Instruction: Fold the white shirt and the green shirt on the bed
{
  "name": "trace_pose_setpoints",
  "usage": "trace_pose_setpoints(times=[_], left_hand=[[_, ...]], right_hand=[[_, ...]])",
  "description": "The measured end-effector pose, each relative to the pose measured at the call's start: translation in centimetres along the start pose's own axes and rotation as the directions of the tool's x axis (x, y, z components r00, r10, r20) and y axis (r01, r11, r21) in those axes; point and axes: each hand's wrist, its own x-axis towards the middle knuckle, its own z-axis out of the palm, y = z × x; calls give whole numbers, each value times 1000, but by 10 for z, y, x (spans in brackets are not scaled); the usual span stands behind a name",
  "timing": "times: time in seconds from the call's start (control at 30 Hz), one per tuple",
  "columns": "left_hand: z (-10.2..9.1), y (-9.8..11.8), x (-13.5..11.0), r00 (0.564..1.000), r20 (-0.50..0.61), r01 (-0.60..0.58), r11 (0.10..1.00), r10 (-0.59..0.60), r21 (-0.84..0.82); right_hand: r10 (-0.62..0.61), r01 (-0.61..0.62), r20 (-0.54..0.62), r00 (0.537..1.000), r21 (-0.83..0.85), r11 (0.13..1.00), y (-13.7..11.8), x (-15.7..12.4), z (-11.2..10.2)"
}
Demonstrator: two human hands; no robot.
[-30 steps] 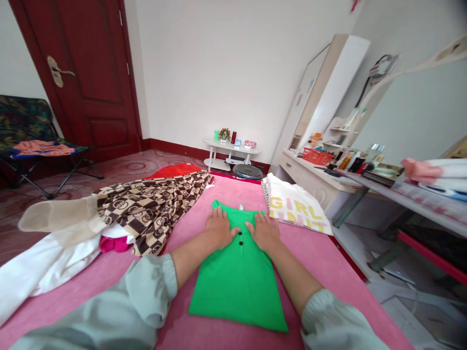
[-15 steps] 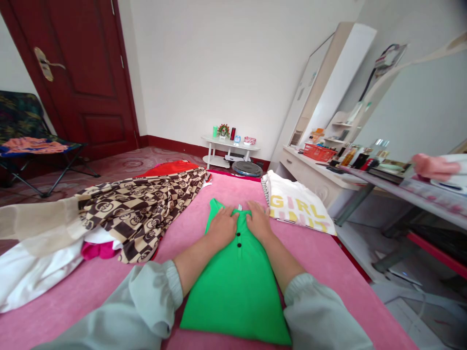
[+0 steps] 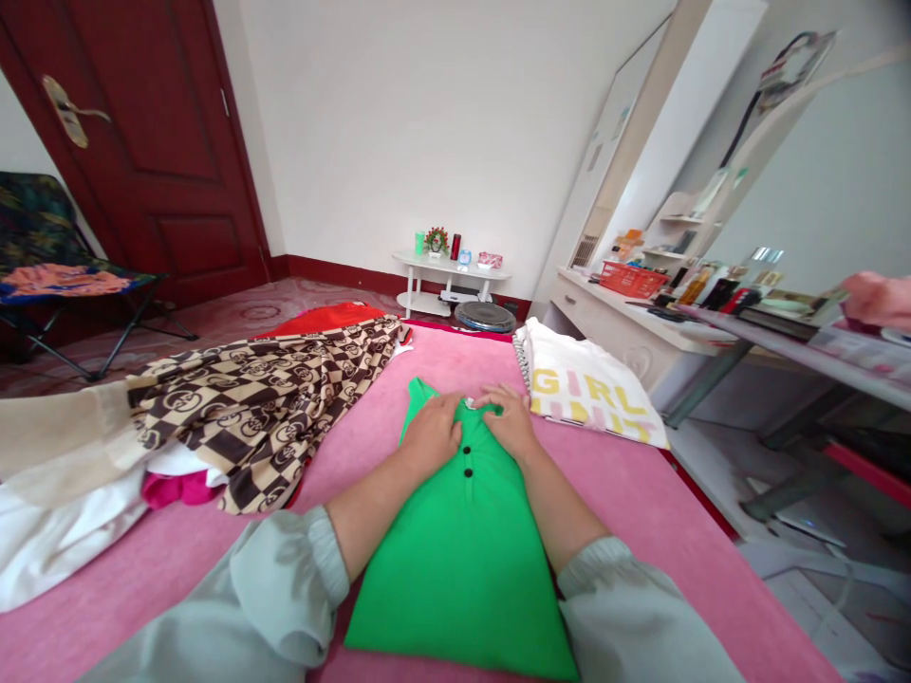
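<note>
A green shirt (image 3: 462, 560) with dark buttons lies folded lengthwise on the pink bed cover (image 3: 669, 550), its neckline away from me. My left hand (image 3: 433, 434) is closed on the left side of the collar, thumb towards the buttons. On the other side of the neckline, my right hand (image 3: 509, 422) pinches the green edge between thumb and fingers. A small white label (image 3: 470, 403) shows between the hands. Just beyond my right hand rests a folded white shirt (image 3: 587, 379) with coloured letters.
To the left lie a brown checked garment (image 3: 285, 398), white clothing (image 3: 64, 531) and a red garment (image 3: 327, 318). A dressing table (image 3: 619, 318) with bottles and a red basket (image 3: 632, 278) stands right. A small white table (image 3: 455, 267) is against the wall.
My right hand has gone from lying on the collar to pinching its edge with the fingers bent. My left hand stays at the collar. The view has shifted slightly.
</note>
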Motion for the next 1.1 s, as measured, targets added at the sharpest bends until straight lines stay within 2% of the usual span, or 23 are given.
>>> trace_pose_setpoints(times=[0.1, 0.27, 0.37, 0.53, 0.7, 0.8, 0.9, 0.97, 1.1], left_hand=[[1, -1, 0, 997, 22, -73, 997, 72, 25], [2, -3, 1, 996, 46, -75, 996, 73, 50], [2, -5, 1, 996, 47, -77, 996, 75, 44], [2, -6, 2, 996, 55, -77, 997, 75, 28], [0, -4, 1, 992, 85, -92, 995, 89, 33], [-1, -4, 0, 992, 90, -90, 994, 84, 64], [-1, -3, -3, 991, 108, -85, 991, 74, 102], [-1, -1, -6, 991, 118, -82, 988, 67, 130], [-2, 2, -11, 990, 133, -64, 981, 40, 181]], right_hand=[[-9, 9, -11, 1000, -5, 1000, 2, -1, 1], [-118, 109, -99, 988, -91, 990, -2, -5, -3], [-179, 173, -7, 984, -228, 958, -9, -8, -5], [-150, 186, 123, 981, -385, 904, -23, -11, -9], [-150, 277, 261, 954, -567, 776, -45, -16, -20], [-74, 205, 250, 965, -550, 809, -50, -23, -26], [14, 28, 83, 996, -487, 873, -44, -38, -29], [39, -30, 10, 999, -461, 887, -37, -52, -28], [75, -4, 140, 987, -450, 893, -25, -75, -22]])
